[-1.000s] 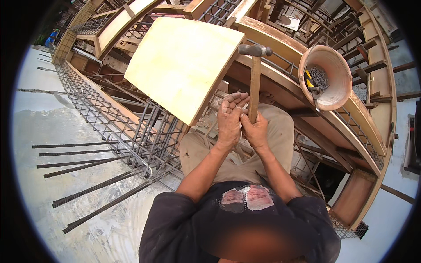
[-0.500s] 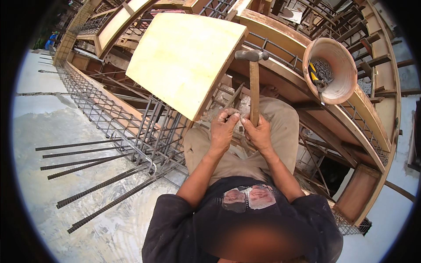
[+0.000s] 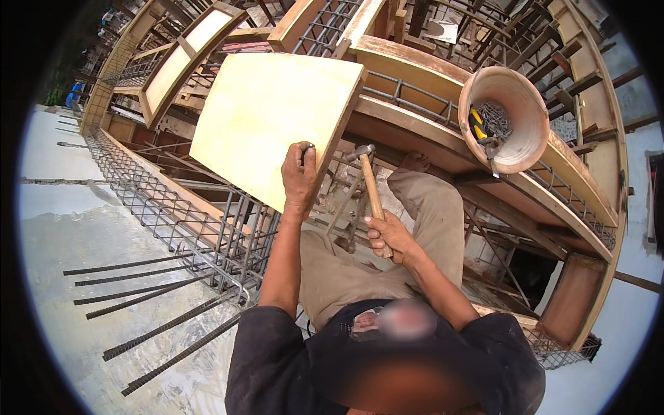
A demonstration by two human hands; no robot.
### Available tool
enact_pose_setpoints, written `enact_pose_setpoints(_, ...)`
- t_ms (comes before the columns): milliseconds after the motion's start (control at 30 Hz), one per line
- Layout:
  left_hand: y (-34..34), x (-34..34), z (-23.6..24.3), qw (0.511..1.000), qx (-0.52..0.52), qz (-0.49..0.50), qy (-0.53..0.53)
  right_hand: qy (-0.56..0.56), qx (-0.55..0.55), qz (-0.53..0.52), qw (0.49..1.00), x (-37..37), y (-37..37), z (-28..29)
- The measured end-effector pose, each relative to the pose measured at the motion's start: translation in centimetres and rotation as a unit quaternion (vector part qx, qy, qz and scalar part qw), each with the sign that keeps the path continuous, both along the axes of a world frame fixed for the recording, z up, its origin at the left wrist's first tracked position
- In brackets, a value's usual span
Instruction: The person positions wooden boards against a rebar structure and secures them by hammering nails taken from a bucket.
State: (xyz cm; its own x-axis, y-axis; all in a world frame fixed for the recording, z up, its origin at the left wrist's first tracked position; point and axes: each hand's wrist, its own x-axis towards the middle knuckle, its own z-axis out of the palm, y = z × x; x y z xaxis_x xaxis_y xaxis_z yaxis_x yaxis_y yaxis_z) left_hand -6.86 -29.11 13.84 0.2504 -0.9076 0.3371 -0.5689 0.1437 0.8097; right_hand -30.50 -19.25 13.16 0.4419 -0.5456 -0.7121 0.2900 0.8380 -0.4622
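My left hand (image 3: pixel 299 178) is over the right part of a pale yellow plywood panel (image 3: pixel 249 117), near its wooden edge. Its thumb and fingers pinch a small nail, of which only a grey bit shows at the fingertips. Lower and to the right, my right hand (image 3: pixel 391 238) grips a hammer (image 3: pixel 373 188) by the lower part of its wooden handle. The hammer's metal head points away from me, beside the panel's right edge and apart from it.
A clay-coloured bucket (image 3: pixel 474 131) with nails and a yellow-and-black-handled tool stands on the curved wooden formwork (image 3: pixel 415 121) at right. Rebar cages (image 3: pixel 252 235) and jutting bars (image 3: pixel 169 332) lie at left above a concrete slab (image 3: pixel 62 228). Openings between timbers show below my legs.
My hands have moved apart. The left went left and up over the panel; the right came down with the hammer, gripping lower on the handle. The view has shifted slightly.
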Motion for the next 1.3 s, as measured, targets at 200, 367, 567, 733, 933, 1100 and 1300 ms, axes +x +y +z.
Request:
enact_pose_setpoints(200, -2.9, -0.1, -1.7, 0.990, -0.125, 0.009, -0.057, -0.114, 0.066, 0.040, 0.990, 2.3, -1.5, 1.5)
enact_pose_setpoints(367, -7.2, -0.6, 0.0, 0.972, 0.010, 0.023, 0.234, -0.116, 0.023, 0.030, 0.992, 3.3, -4.5, 0.7)
enact_pose_setpoints(567, -9.9, 0.1, -0.4, 0.938, 0.011, 0.063, 0.341, -0.055, -0.011, 0.007, 0.998, 4.1, -5.2, 0.8)
enact_pose_setpoints(733, -10.2, 0.1, -3.1, 0.974, -0.026, 0.080, 0.210, 0.092, -0.098, -0.020, 0.991, 2.8, -3.6, 0.9)
enact_pose_setpoints(933, -9.7, -1.1, -2.2, 0.981, 0.013, 0.114, 0.159, 0.196, -0.207, 0.013, 0.958, -0.6, -2.9, 0.8)
enact_pose_setpoints(1100, -9.6, -0.4, -3.1, 0.970, 0.000, 0.083, 0.228, 0.326, -0.379, 0.060, 0.864, -1.0, -4.5, 2.1)
enact_pose_setpoints(1300, -10.1, -0.5, -3.0, 0.976, -0.019, 0.091, 0.199, 0.418, -0.503, 0.103, 0.750, -0.4, -7.8, 5.0)
